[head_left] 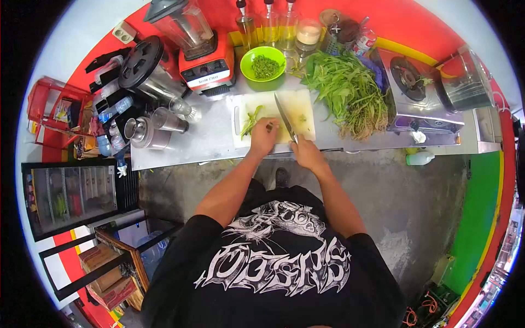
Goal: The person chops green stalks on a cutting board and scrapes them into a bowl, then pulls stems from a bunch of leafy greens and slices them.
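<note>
A white cutting board (303, 104) lies on the counter in front of me. In my right hand (308, 153) is the handle of a knife (284, 116), whose blade points away from me across the board. My left hand (264, 135) rests at the board's near edge with its fingers curled; what they hold, if anything, is too small to make out. Beside it on the board's left part lie some green stems (250, 121). A few green bits lie right of the blade. Behind the board stands a green bowl (263, 82) with chopped greens (265, 66) in it.
A large pile of leafy greens (350, 93) lies right of the board, beside a gas stove (407, 82). At the back stand a red blender (206, 71) and several bottles (269, 27). Metal cups (143, 133) and a tall steel container (158, 76) are at the left.
</note>
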Available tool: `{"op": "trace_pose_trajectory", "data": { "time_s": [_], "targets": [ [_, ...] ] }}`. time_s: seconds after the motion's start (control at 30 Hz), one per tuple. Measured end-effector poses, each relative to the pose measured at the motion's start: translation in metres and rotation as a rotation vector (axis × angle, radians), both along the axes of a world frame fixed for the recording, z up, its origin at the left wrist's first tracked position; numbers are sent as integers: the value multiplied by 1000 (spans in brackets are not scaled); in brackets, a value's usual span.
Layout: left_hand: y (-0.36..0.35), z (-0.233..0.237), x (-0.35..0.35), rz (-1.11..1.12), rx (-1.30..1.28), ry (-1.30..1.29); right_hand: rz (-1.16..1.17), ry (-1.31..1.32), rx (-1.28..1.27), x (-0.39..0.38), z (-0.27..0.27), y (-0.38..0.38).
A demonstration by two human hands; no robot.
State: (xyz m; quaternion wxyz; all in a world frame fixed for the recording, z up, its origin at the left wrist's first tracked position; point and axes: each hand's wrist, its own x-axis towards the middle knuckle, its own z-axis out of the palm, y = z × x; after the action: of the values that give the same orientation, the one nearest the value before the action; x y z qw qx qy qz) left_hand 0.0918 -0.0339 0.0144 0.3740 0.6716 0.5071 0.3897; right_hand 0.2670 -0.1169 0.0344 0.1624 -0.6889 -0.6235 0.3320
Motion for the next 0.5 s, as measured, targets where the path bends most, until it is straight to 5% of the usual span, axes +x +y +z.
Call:
{"op": "trace_pose_trajectory", "data": {
  "time_s": [0.2,0.5],
  "targets": [
    [9,6,2,-140,195,341,-50,-18,-102,-13,-16,-4],
    [1,3,6,-146,105,411,-83,-72,-152,-4,13,-6]
  ]
}}
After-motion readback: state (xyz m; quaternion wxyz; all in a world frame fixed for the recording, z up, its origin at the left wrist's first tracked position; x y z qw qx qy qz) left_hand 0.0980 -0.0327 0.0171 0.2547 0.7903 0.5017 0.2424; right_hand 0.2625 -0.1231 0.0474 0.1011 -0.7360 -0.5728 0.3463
